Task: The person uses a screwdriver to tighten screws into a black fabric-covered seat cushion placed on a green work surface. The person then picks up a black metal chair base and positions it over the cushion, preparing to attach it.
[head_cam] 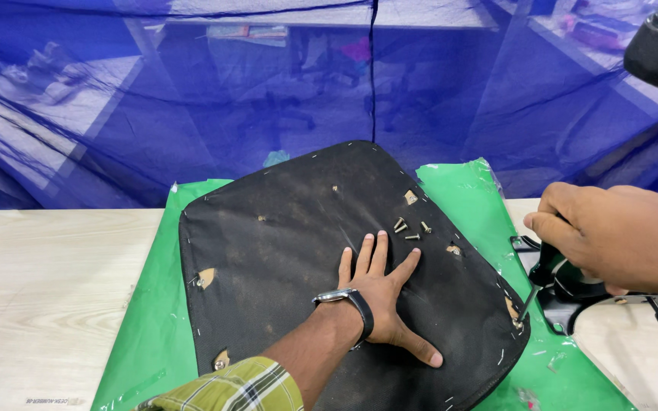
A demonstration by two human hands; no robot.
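Item: black seat base (291, 259), underside up on green sheet (154, 320) over bench (39, 289). Our left hand (378, 293) lay flat, fingers spread, on it. Our right hand (611, 236) clamped a screwdriver (538, 285), shaft slanting down-left into the base's right edge. Loose screws (411, 228) beside.

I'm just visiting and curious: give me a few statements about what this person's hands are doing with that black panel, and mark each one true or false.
1. The left hand lies flat on the black seat panel. True.
2. The right hand is empty. False: it grips a screwdriver whose tip is at the panel's right edge.
3. A few loose screws lie on the panel beyond the left fingertips. True.
4. The panel rests on a red sheet. False: the green sheet lies under it.
5. A watch is on the left wrist. True.
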